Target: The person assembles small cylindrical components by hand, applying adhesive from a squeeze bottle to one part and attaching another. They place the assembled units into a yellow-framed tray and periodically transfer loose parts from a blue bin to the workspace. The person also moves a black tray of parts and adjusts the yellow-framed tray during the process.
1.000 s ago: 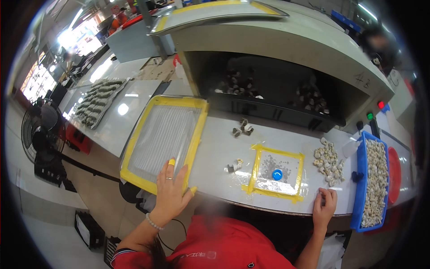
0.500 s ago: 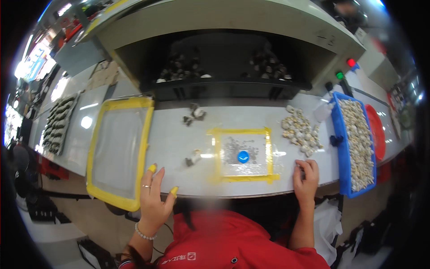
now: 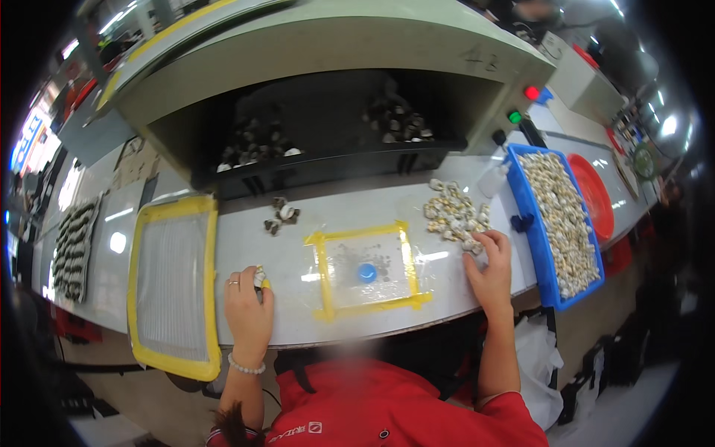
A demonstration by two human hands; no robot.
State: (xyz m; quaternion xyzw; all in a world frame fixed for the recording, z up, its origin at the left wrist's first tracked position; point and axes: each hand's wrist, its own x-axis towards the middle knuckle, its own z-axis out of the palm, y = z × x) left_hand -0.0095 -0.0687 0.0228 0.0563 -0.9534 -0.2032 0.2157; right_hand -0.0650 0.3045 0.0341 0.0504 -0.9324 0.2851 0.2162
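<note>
My left hand [image 3: 248, 313], with yellow covers on some fingertips, is on the white table between the yellow-edged frame and the taped square. Its fingers close around a small black-and-white piece [image 3: 259, 278], partly hidden by them. My right hand [image 3: 491, 274] reaches the near edge of a loose pile of small white-and-gold rounded pieces [image 3: 450, 212]. Thumb and forefinger there are apart, beside one piece of the pile. Between my hands lies a clear sheet bordered with yellow tape [image 3: 322, 279], bearing a round blue cap [image 3: 367, 273] and grey dots.
A blue bin [image 3: 546, 257] full of similar pieces stands at the right, a red basin [image 3: 592, 195] beyond it. Dark-and-white pieces [image 3: 281, 216] lie behind the sheet. The yellow-edged frame [image 3: 135, 298] is at left; a wide machine with a dark opening [image 3: 320, 127] spans the back.
The view has turned, shifting the scene leftward. My left hand has come onto the table and closed on the small piece. My right hand has moved forward to the white-and-gold pile.
</note>
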